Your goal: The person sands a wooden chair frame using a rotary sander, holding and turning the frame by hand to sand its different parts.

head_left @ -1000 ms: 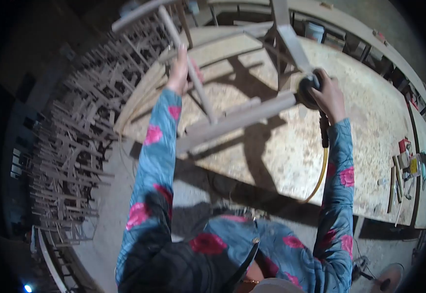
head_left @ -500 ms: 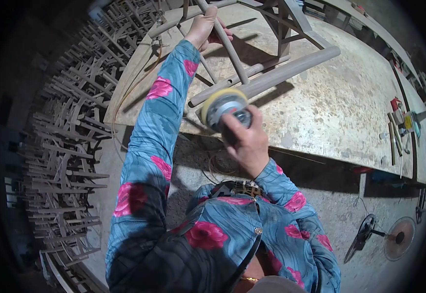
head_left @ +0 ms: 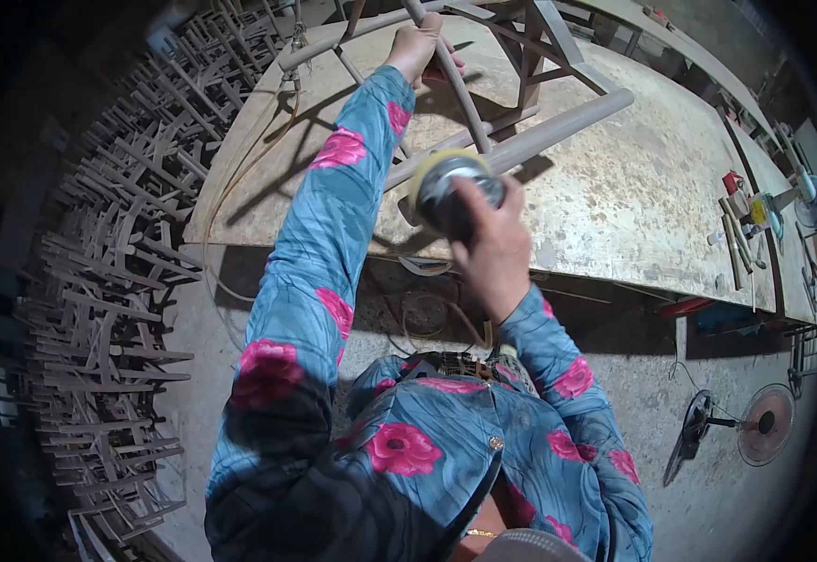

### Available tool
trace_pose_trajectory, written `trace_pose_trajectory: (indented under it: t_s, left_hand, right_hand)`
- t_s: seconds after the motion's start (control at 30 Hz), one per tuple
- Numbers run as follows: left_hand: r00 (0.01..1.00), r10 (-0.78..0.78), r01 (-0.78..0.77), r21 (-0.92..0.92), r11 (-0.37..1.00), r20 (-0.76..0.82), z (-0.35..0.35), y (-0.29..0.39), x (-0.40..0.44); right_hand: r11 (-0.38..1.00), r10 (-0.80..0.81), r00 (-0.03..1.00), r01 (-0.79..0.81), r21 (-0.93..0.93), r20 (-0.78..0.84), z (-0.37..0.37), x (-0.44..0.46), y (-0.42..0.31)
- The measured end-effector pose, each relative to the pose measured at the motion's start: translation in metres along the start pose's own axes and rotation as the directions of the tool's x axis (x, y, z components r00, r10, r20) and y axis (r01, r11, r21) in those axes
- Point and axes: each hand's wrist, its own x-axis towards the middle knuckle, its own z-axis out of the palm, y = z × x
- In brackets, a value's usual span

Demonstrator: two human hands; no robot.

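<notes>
A grey-brown wooden chair frame [head_left: 567, 129] lies tilted on a worn worktable [head_left: 614, 206]. My left hand [head_left: 417, 51] is wrapped round one of its thin round rails, near the top of the view. In my right hand [head_left: 500, 248] is a round power sander [head_left: 455, 187] with a yellow pad. The sander's pad is at the near end of the thick round leg, and its rim overlaps the wood; whether it touches cannot be made out. My right fingers close over the sander's dark body, which is slightly blurred.
Many wooden chair frames [head_left: 127, 253] are stacked on the floor at the left. An orange hose [head_left: 249, 159] runs over the table's left side. Tools, including a hammer-like stick [head_left: 734, 229], lie at the right. A fan [head_left: 766, 424] stands on the floor at lower right.
My right hand has moved the sander a little up and to the right along the leg's end. My left hand, still on the rail, appears shifted right with the view.
</notes>
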Motion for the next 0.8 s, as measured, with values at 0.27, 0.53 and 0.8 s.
trace_pose_trajectory:
  t_s: [0.27, 0.53, 0.8]
  left_hand:
    - [0.999, 0.025, -0.025, -0.012, 1.000, 0.031, -0.003, -0.008, 0.006]
    - [1.000, 0.019, -0.020, -0.022, 1.000, -0.011, 0.001, -0.009, 0.006]
    - [1.000, 0.011, -0.012, -0.028, 1.000, -0.015, 0.003, -0.009, 0.006]
  right_hand:
    - [0.993, 0.014, 1.000, -0.012, -0.121, 0.017, -0.009, -0.001, -0.002]
    - [0.986, 0.069, 0.997, -0.073, -0.148, -0.029, -0.009, 0.009, 0.010]
    - [0.995, -0.020, 0.999, 0.023, -0.096, 0.034, -0.002, 0.001, -0.011]
